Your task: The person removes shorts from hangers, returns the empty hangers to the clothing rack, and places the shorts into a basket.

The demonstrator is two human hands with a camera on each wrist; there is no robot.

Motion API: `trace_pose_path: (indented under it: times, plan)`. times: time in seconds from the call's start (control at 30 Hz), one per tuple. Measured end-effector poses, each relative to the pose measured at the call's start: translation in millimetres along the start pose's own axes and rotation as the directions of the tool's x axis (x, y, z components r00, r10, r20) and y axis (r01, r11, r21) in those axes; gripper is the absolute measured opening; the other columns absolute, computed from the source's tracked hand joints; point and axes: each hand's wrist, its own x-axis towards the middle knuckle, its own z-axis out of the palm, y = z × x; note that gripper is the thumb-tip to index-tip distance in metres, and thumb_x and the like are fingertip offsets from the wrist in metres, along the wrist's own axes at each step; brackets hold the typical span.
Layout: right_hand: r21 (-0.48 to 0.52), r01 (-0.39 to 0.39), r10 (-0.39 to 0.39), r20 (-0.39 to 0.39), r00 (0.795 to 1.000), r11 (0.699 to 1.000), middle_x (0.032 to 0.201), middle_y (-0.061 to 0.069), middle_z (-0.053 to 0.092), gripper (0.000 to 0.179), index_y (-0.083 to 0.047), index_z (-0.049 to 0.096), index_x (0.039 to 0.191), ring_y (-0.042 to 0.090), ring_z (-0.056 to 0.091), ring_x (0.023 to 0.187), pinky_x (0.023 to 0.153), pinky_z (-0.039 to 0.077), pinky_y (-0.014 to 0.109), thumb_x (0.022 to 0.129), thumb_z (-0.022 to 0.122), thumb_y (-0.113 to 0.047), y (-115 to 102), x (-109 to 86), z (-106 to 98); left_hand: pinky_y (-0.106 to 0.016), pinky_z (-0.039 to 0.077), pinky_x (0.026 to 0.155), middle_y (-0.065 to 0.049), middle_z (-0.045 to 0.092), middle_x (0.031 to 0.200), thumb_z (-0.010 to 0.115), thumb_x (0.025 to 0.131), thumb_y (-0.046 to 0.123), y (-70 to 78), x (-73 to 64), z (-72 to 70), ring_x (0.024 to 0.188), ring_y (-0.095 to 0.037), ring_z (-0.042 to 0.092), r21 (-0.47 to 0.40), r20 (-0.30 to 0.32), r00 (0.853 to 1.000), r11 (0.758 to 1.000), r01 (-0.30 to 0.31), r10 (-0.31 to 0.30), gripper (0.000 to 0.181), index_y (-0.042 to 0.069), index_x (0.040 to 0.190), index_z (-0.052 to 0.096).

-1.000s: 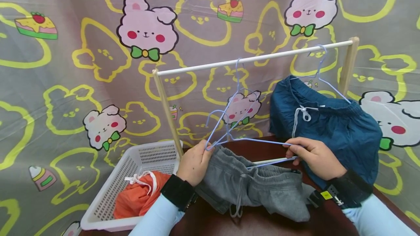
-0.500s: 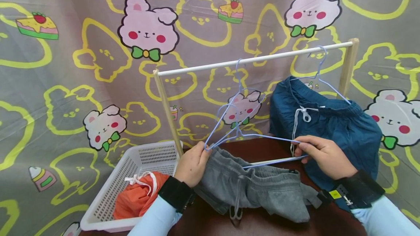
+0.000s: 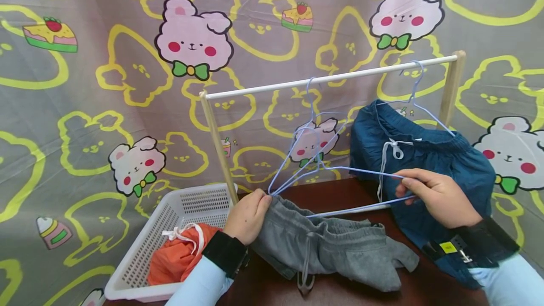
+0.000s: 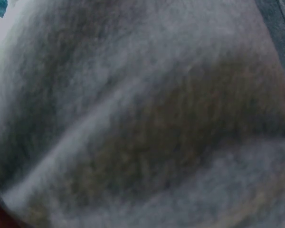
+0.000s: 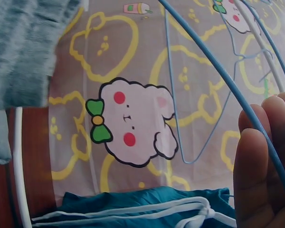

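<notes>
In the head view my left hand (image 3: 248, 216) grips the waistband of grey drawstring shorts (image 3: 352, 249) at their left end, right at the left corner of a light-blue wire clothes hanger (image 3: 361, 170). My right hand (image 3: 442, 195) pinches the hanger's right end, beyond the shorts' waistband. The hanger's left part runs into the waist, while the right side of the shorts sags free toward the dark red tabletop (image 3: 340, 190). Grey cloth (image 4: 156, 118) fills the left wrist view, hiding the left fingers. Seen from the right wrist, the fingers (image 5: 251, 161) lie along the blue hanger wire (image 5: 218, 69).
Behind stands a wooden rack with a white rail (image 3: 263, 89). Blue shorts (image 3: 450, 169) hang on it at right, and a bare hanger (image 3: 312, 103) near its middle. A white basket (image 3: 127, 259) at left holds an orange garment (image 3: 182, 254). A patterned curtain (image 3: 85, 84) backs everything.
My right hand has moved right, drawing the hanger with it; its hook has shifted right and up. The left hand stays almost in place at the waistband.
</notes>
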Motion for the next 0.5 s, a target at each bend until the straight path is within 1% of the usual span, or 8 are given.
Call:
trace_pose_path:
  times: [0.13,0.27,0.37,0.5]
  plan:
    - [-0.031,0.006,-0.007,-0.032,0.999,1.0,0.092,0.005,0.07,0.028,-0.003,0.066,0.126,0.013,0.068,0.078,0.063,0.057,0.028,0.109,0.048,-0.017,2,-0.8,-6,-0.035,0.044,0.07,0.005,0.051,0.083,0.042,0.109,0.042,-3.3,-1.4,0.5,0.076,-0.014,0.052,0.008,0.036,0.999,0.999,0.034,-0.034,0.035,0.018,0.091,0.059]
    - [-0.055,-0.005,0.002,-0.056,0.998,0.998,0.093,0.005,0.071,0.029,-0.003,0.067,0.127,0.011,0.068,0.075,0.063,0.057,0.027,0.109,0.049,-0.016,3,-2.6,-12,-0.037,0.044,0.07,0.003,0.053,0.086,0.047,0.108,0.038,-6.0,-2.0,1.0,0.076,-0.015,0.052,0.008,0.055,0.995,0.996,0.085,-0.086,0.031,0.016,0.091,0.06]
    - [-0.063,-0.012,0.008,-0.062,0.998,0.998,0.094,0.006,0.072,0.029,-0.002,0.066,0.127,0.009,0.068,0.076,0.062,0.057,0.027,0.108,0.049,-0.016,2,-4.4,-17,-0.036,0.044,0.07,0.002,0.052,0.084,0.05,0.107,0.036,-7.8,-1.8,1.9,0.074,-0.015,0.051,0.016,0.073,0.988,0.991,0.132,-0.133,0.027,0.016,0.091,0.06]
    - [-0.063,-0.008,0.004,-0.071,0.997,0.998,0.092,0.006,0.073,0.029,-0.003,0.067,0.126,0.01,0.069,0.076,0.062,0.058,0.028,0.108,0.05,-0.018,0,-4.7,-21,-0.035,0.043,0.068,0.003,0.053,0.084,0.049,0.107,0.038,-8.9,-1.0,3.3,0.073,-0.014,0.051,0.042,0.094,0.98,0.984,0.172,-0.176,0.028,0.018,0.092,0.061]
